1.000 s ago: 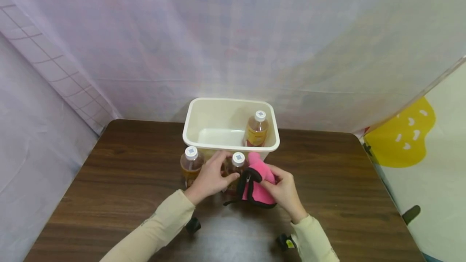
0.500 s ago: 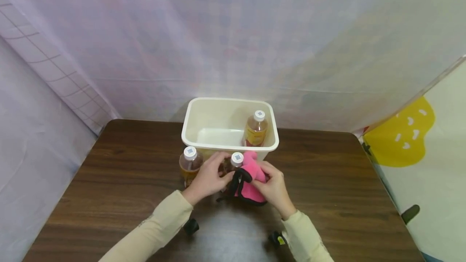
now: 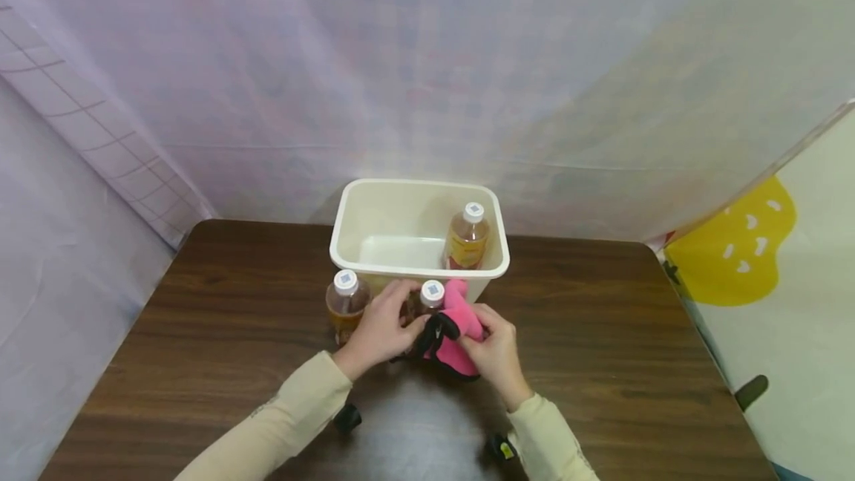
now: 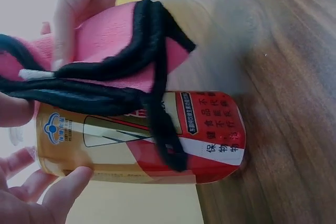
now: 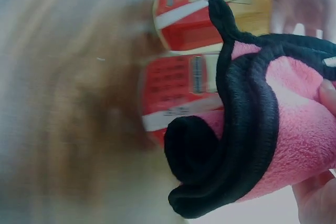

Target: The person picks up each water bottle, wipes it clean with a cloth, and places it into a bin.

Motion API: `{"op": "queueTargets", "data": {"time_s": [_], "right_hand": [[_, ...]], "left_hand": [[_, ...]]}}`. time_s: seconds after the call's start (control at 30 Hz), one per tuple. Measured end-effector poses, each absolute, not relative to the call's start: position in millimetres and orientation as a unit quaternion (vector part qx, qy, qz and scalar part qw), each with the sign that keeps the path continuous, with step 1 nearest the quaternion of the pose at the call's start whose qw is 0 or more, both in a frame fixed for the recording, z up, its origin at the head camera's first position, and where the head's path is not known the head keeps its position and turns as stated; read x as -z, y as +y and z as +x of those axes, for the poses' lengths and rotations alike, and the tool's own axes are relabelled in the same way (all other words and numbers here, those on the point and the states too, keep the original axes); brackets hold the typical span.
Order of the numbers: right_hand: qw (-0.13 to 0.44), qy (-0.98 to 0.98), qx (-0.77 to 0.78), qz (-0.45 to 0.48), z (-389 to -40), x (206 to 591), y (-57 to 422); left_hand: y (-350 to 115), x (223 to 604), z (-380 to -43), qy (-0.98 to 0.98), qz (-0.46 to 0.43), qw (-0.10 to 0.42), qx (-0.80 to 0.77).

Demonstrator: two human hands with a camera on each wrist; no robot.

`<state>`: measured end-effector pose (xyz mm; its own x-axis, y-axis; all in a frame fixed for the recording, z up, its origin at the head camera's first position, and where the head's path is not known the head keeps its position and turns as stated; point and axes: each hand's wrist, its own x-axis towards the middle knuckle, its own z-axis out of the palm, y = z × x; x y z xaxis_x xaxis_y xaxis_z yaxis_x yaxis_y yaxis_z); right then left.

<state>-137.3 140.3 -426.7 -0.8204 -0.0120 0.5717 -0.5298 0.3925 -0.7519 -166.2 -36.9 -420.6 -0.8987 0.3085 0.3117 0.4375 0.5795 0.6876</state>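
Note:
My left hand (image 3: 382, 326) grips a middle bottle (image 3: 432, 293) with a white cap. In the left wrist view, the gold and red label on this bottle (image 4: 215, 140) shows, with fingertips at its upper part. My right hand (image 3: 497, 351) pinches a folded pink cloth (image 3: 464, 318) with thick black edging, held against the bottle's right side. The cloth (image 5: 299, 124) overlaps the bottle's label in the right wrist view. A second capped bottle (image 3: 346, 304) stands upright left of my left hand, partly hidden by it.
A cream plastic bin (image 3: 417, 272) stands right behind the bottles, near the back of the dark wooden table (image 3: 601, 332). Another capped bottle (image 3: 466, 237) stands inside it at the right end. A pale curtain (image 3: 427, 95) hangs behind the table.
My right hand has moved left with the pink cloth, bringing it closer around the middle bottle. My left hand stays on that bottle.

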Motion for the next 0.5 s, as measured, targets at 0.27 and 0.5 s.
{"op": "queueTargets", "data": {"time_s": [0.27,0.5], "right_hand": [[0.208,-0.814,-0.533,0.097,-128,458,141],[0.182,-0.844,-0.498,0.078,-140,513,151]], "left_hand": [[-36,421,-164,-0.89,-0.215,0.081,0.393],[-36,420,-164,-0.889,-0.211,0.072,0.4]]}}
